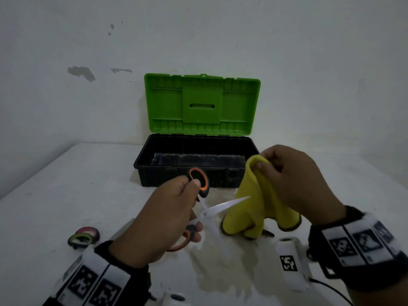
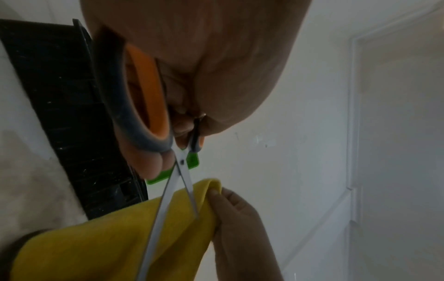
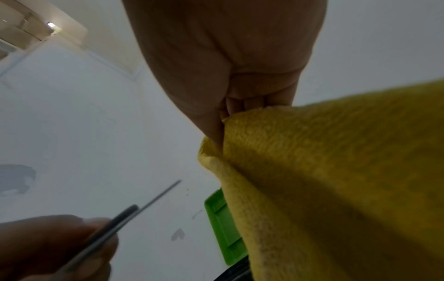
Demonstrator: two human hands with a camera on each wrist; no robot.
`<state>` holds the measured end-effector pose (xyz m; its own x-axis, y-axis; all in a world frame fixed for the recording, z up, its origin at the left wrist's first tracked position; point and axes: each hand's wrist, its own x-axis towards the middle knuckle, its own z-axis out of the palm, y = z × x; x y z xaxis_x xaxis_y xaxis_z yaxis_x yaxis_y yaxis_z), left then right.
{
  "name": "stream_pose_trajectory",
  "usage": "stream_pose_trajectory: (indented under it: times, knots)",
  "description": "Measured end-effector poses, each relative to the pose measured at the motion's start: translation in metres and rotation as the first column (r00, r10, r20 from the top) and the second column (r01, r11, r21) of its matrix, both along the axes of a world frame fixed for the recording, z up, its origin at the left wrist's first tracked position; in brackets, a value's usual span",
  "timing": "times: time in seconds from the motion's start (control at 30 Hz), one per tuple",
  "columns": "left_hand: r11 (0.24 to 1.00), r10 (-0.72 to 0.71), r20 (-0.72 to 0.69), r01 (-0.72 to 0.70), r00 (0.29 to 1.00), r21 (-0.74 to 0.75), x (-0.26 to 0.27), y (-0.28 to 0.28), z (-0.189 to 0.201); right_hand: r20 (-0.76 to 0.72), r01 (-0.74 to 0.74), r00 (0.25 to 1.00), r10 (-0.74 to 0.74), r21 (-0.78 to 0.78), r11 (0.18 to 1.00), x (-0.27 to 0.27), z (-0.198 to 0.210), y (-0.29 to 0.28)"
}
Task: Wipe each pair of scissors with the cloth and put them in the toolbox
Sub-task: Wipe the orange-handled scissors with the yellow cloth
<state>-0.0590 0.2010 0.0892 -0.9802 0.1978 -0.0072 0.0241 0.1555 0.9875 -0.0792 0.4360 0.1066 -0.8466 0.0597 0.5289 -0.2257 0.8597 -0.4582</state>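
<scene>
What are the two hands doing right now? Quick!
Left hand: closed, holding the open scissors by their handles.
Right hand: closed, pinching the cloth.

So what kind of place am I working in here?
Likely a plain indoor room used as a makeshift workbench: a bare white wall with chipped paint, a worn white table, and an open toolbox on it.

Toolbox (image 1: 194,160) is a black base with a bright green lid (image 1: 202,104). Scissors (image 1: 206,209) have orange-and-dark-grey handles and pale silver blades, the cloth (image 1: 254,206) is mustard yellow with a dark edge, wristbands (image 1: 362,244) white with black square codes, worktop (image 1: 66,195) white.
</scene>
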Motion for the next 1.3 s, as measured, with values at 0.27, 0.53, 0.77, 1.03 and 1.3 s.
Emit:
stream_pose_trajectory:
  times: [0.27,0.53,0.77,1.03,1.3]
  knots:
    - [0.996,-0.014,-0.017,0.012,1.0,-0.089,-0.007,0.006,-0.014,0.075,-0.457,0.884,0.462,-0.07,0.887,0.014,0.003,-0.043]
    - [0.977,0.046,-0.159,-0.077,0.986,-0.198,-0.011,-0.002,-0.019,0.218,-0.629,0.728,0.649,-0.161,0.76,0.029,-0.01,-0.036]
    - [0.99,-0.013,-0.27,-0.026,0.963,-0.14,-0.003,0.007,-0.013,0.137,-0.465,0.87,0.473,-0.083,0.881,0.025,-0.022,-0.05]
    - [0.955,-0.011,-0.445,-0.123,0.896,-0.27,-0.007,0.003,-0.019,0.286,-0.468,0.844,0.454,-0.021,0.883,0.02,-0.016,-0.062]
    - [0.996,-0.002,-0.27,-0.021,0.963,-0.081,-0.004,0.0,-0.014,0.399,-0.518,0.779,0.484,-0.025,0.855,0.02,0.002,-0.048]
